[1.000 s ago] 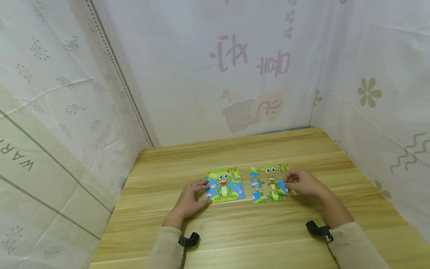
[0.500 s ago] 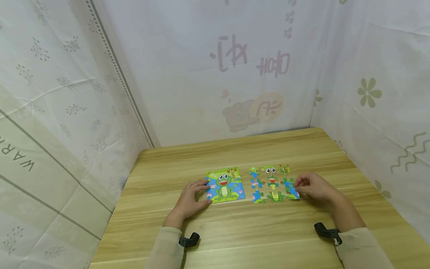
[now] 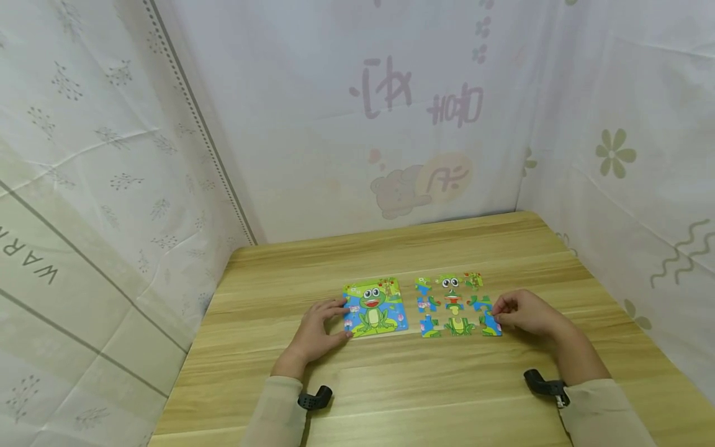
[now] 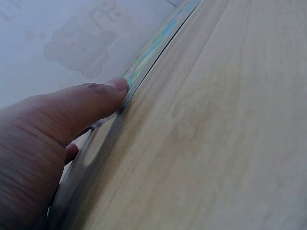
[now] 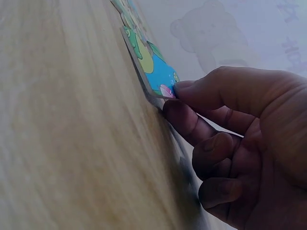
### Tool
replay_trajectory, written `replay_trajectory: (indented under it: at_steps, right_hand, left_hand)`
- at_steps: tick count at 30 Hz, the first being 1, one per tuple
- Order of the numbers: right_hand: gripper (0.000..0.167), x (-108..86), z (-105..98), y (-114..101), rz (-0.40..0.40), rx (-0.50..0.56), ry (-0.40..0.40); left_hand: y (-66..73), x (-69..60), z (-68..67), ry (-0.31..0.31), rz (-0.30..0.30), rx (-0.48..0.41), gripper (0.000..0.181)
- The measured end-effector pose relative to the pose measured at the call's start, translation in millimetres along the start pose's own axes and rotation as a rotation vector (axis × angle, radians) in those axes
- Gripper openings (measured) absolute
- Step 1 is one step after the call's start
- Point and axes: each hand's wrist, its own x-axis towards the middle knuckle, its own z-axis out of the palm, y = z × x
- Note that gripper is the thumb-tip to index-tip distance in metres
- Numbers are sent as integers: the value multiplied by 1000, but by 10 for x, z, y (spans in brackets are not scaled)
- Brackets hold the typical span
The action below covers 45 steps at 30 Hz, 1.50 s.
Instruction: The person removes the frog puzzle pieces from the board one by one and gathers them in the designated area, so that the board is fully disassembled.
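Note:
A square frog picture board (image 3: pixel 377 310) lies flat on the table. My left hand (image 3: pixel 314 332) rests at its left side, thumb and fingertips touching the edge; its thumb (image 4: pixel 103 103) lies against the board's rim in the left wrist view. To the right, several frog puzzle pieces lie in spaced rows, among them the eyes piece (image 3: pixel 449 282) and the legs piece (image 3: pixel 459 326). My right hand (image 3: pixel 530 315) pinches the lower-right corner piece (image 5: pixel 160 76) between thumb and forefinger. That puzzle piece is blue and green with a pink flower, and looks slightly raised at the held corner.
The wood-grain table (image 3: pixel 402 391) has its back edge against a pale printed curtain (image 3: pixel 313 124). Curtains also hang at the left and right sides. A black band with a bent black part (image 3: pixel 315 398) sits on each wrist.
My right hand has moved right with the corner puzzle piece, away from the legs piece. The right middle-row piece is now in plain view. My left hand has stayed at the board.

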Motion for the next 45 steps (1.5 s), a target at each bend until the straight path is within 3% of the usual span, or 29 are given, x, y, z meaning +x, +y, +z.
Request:
replay_trajectory:
  at_steps: [30,36,45]
  right_hand:
    - [7,-7,14,-30,-1,-1,4]
    - [6,1,9,-29,11,-42,19]
    - [10,-13,-39,-168,79,-48,85]
  left_hand:
    - [10,-2,-11,-7,7,3,55]
    - [-9,-5,5,-5,3,8,54]
    - [9,6,5,16,-68,-85,46]
